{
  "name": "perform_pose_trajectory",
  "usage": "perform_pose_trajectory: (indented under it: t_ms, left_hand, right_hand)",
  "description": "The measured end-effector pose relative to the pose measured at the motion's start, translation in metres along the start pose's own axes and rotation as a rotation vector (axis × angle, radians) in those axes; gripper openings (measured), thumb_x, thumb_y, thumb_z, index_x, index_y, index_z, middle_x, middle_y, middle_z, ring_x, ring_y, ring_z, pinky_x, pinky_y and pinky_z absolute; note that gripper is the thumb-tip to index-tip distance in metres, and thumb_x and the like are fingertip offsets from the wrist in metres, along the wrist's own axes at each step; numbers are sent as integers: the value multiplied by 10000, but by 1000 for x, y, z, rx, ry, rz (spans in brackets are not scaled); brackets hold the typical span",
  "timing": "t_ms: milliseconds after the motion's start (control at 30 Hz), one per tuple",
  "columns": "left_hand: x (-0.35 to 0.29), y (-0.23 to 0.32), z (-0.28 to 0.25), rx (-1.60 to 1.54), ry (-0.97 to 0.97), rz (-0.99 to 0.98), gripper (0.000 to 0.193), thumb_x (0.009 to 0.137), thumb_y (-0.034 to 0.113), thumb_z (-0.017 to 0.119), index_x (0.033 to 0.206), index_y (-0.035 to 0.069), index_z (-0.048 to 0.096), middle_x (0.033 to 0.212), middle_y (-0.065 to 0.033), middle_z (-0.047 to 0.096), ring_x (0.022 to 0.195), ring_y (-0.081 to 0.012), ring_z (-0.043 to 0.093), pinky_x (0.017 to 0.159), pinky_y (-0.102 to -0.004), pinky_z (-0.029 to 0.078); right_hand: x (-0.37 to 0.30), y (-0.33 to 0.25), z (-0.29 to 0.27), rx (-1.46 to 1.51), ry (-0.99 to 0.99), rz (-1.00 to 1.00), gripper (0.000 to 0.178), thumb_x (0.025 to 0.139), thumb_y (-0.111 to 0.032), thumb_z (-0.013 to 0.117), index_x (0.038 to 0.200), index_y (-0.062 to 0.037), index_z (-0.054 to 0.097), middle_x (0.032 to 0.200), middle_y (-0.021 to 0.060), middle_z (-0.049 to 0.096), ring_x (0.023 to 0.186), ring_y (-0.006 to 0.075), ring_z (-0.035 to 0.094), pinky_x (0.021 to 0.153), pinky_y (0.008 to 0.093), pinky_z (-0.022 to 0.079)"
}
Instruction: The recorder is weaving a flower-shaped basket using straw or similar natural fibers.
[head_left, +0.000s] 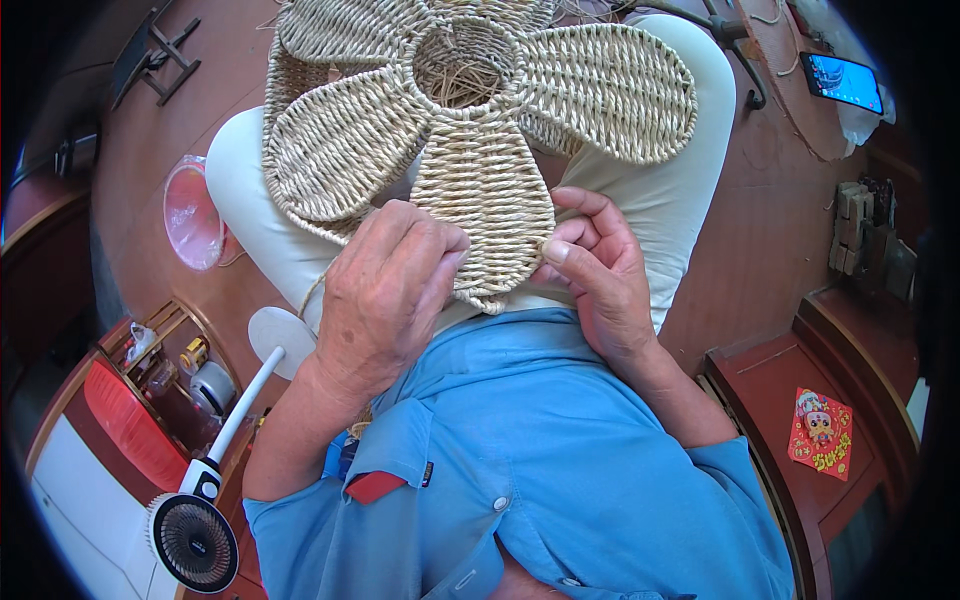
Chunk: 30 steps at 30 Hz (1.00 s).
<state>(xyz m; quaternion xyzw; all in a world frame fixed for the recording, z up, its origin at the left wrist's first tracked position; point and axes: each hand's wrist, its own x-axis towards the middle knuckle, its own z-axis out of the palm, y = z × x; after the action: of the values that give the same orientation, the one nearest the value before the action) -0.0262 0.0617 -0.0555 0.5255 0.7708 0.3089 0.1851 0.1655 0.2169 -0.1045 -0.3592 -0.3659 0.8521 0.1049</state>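
A flower-shaped woven straw piece point(335, 140) lies across my lap, with broad petals around a round, open-topped middle that holds loose straw strands point(460, 84). One petal point(482, 195) points toward my waist. My left hand point(392, 290) is closed over this petal's lower left side; what its fingers grip is hidden. On the opposite side, my right hand point(600, 270) pinches the petal's lower right edge between thumb and fingers. A short twisted straw end point(490, 304) sticks out at the petal's tip. Beside my left wrist a thin cord point(314, 292) hangs over my thigh.
A pink plastic-covered container point(194, 212) stands on the floor at left. A white fan point(193, 540) on a stand is near my left elbow. A lit phone point(842, 82) is at the far right. A red cabinet point(765, 385) with a red paper decoration point(821, 434) stands at lower right.
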Motion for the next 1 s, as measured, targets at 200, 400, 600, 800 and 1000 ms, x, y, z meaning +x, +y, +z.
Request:
perform_pose_trajectory:
  t_ms: [200,400,600,800,1000]
  left_hand:
    - [-1,0,2,-61,27,-45,177,880,-21,802,1029,39,728,957,-95,658,890,-307,679,772,-442,552]
    - [-2,2,3,-46,54,-33,191,866,-37,806,1028,35,734,965,-98,666,897,-310,682,781,-439,552]
    - [-3,3,1,-40,25,-46,226,854,-39,820,1052,43,747,973,-94,673,906,-310,690,793,-441,558]
    - [6,12,8,-31,39,15,248,857,-10,834,1083,70,769,985,-78,682,903,-290,698,769,-423,563]
    - [15,18,26,-16,28,101,270,853,30,852,1102,92,769,984,-61,682,874,-265,698,723,-395,563]
  right_hand:
    - [-1,3,1,-106,21,-88,438,1066,-67,714,1463,-3,539,991,55,723,895,135,710,868,305,589]
    - [1,4,-3,17,-55,-76,455,1072,-37,717,1480,-8,517,1169,70,703,1042,104,681,891,290,620]
    - [0,3,-8,47,-75,-41,491,1045,19,702,1491,-3,498,1231,93,684,1092,128,694,932,306,628]
    - [-1,3,-12,35,-61,-7,514,1018,-16,719,1480,-8,495,1153,94,689,1061,157,691,919,331,617]
    - [0,3,-14,97,-84,32,490,1053,8,700,1497,-5,494,1237,88,677,1115,134,704,988,319,636]
